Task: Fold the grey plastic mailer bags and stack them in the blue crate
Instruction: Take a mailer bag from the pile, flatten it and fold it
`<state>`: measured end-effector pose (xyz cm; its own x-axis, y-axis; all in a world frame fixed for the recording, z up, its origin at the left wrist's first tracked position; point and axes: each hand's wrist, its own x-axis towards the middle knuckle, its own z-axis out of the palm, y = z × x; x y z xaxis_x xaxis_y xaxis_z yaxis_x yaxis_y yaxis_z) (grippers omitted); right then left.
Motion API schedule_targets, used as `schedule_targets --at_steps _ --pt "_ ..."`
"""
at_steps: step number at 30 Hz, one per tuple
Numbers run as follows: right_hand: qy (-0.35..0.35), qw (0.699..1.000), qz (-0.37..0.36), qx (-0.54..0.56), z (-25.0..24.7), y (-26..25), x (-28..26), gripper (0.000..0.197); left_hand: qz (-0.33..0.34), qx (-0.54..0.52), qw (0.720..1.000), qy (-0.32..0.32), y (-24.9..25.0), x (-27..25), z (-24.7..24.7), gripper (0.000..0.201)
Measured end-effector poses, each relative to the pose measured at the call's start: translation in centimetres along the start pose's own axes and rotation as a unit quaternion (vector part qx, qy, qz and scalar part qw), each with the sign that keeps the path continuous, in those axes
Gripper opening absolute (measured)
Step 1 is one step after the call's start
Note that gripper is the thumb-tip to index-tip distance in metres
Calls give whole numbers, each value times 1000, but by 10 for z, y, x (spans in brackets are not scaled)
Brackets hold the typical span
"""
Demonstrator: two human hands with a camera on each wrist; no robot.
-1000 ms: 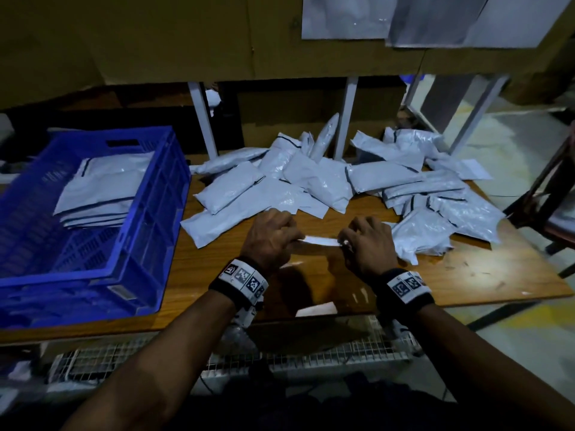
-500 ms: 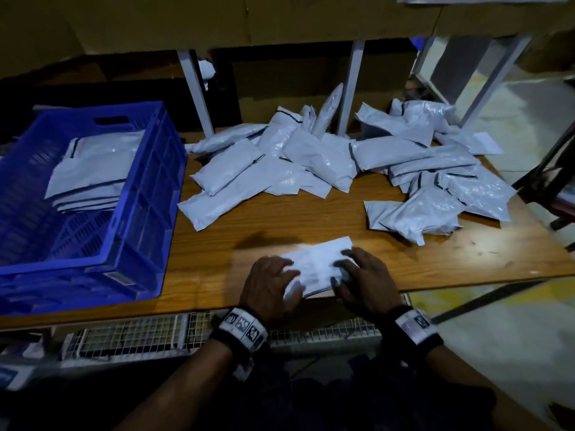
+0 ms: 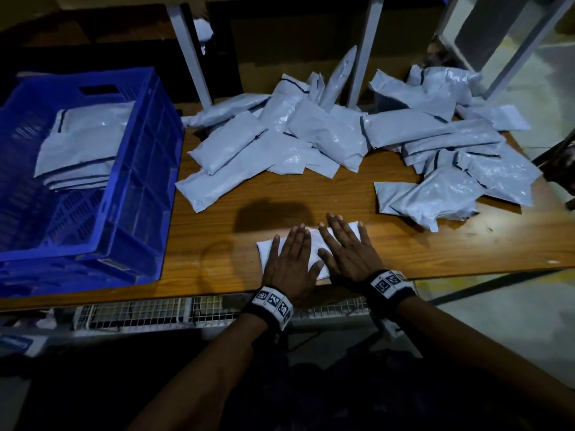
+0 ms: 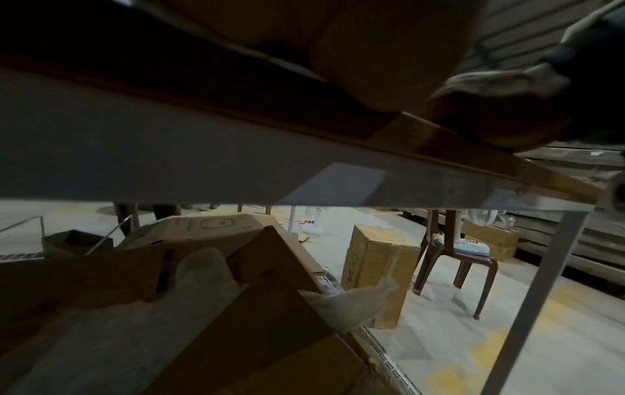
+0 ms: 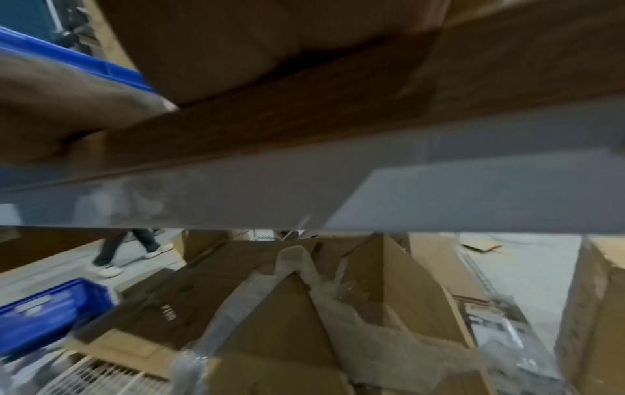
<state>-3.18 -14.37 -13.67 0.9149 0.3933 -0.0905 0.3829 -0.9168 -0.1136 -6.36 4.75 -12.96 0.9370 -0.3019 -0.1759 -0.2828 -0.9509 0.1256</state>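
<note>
Nearest the viewer, two bare forearms with black wristbands carrying printed square markers reach onto a brown wood-grain surface (image 3: 311, 194). The left hand (image 3: 287, 259) and right hand (image 3: 348, 251) lie side by side, palms down, fingers (image 3: 336, 227) straight and slightly spread, pressing flat a folded pale grey plastic mailer bag (image 3: 314, 244) at the surface's near edge. The hands cover most of the bag; its corners show at the left, between the hands and beyond the fingertips.

Farther back, a loose pile of unfolded grey plastic mailer bags (image 3: 342, 135) spreads across the middle and right of the surface, overlapping one another. To the left sits a blue slatted plastic crate (image 3: 149, 169), touching the pile's nearest bag. Inside it, a stack of folded grey bags (image 3: 81, 144) lies flat. Behind the pile, grey metal frame legs (image 3: 189, 54) rise upward.
</note>
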Motion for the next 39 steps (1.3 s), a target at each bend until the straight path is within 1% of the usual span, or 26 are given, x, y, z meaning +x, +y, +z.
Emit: schedule_targets --at_steps 2,5,8,19,21,24,27,30,31,32,34,35,36,39 --pt "1 1000 25 5 3 -5 -3 68 19 12 1000 -8 -7 4 0 81" --pt "6 998 54 12 6 -12 -7 66 40 32 999 -1 -15 7 1 79" --pt "10 998 59 5 7 -13 -8 66 50 28 998 4 -15 7 3 78" --pt "4 998 59 -1 4 -14 -7 64 42 2 999 33 -13 7 6 75" --pt "-2 998 62 4 3 -15 -7 64 39 5 999 26 -12 6 5 74" --pt "-1 998 63 14 -1 -17 -7 64 30 20 999 1 -11 6 1 76" --pt "-27 998 61 14 -4 -17 -8 65 24 33 999 -31 -12 8 -4 77" --pt "-61 996 40 57 -15 -13 -7 67 21 -1 998 -63 -14 11 -13 77" --pt "-72 994 31 80 -20 -8 -4 65 18 -24 998 -61 -17 12 -19 77" --pt "-79 992 21 93 -26 -1 -2 63 15 -41 998 -41 -21 11 -25 76" --pt "-66 995 -1 80 -41 12 2 59 3 -45 998 37 -32 6 -37 75" --pt "-58 996 -6 69 -48 16 3 60 -8 -36 998 58 -38 3 -42 75" --pt "-60 996 -2 61 -54 18 3 64 -22 -25 998 58 -44 0 -45 76" --pt "-95 993 33 56 -68 16 6 77 -73 0 997 0 -57 -6 -53 79"
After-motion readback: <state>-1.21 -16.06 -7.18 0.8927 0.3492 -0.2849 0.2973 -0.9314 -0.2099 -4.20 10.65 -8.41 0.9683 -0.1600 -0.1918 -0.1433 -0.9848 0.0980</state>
